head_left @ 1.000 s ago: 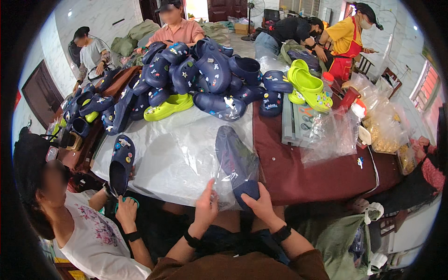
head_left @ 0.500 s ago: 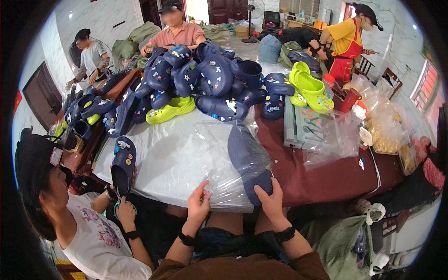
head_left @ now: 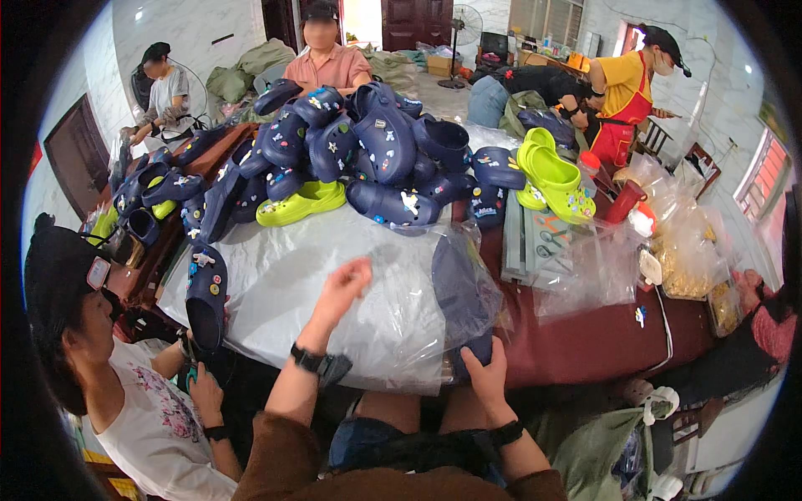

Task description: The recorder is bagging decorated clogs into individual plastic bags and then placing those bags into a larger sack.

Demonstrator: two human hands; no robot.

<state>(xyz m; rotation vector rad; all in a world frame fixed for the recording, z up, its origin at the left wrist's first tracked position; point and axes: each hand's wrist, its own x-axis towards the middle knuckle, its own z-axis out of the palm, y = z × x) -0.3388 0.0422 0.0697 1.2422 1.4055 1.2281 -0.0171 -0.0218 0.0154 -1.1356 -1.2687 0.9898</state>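
At the table's near edge, my right hand [head_left: 487,369] grips the near end of a navy clog [head_left: 461,280]. Most of that clog lies inside a clear plastic bag [head_left: 484,305], its flat side facing up. My left hand [head_left: 344,285] is raised over the white plastic sheet [head_left: 276,292], fingers loosely curled and apart, with nothing seen in it. Beyond it stands a heap of navy clogs [head_left: 384,142] dotted with small colourful charms. A lime green clog [head_left: 301,203] lies at the near side of the heap, and more lime clogs [head_left: 555,171] are stacked to the right.
On my left a co-worker holds scissors [head_left: 190,377] by a navy clog [head_left: 205,296]. To the right are a grey tray [head_left: 522,242] with scissors, flat clear bags [head_left: 585,284], a red cup [head_left: 625,200] and bags of gold-coloured bits [head_left: 685,250]. Other people work farther back.
My left hand has left the bag's near edge and moved forward over the sheet. The bagged clog and my right hand have shifted slightly toward me. The co-worker's clog and scissors have lowered slightly.
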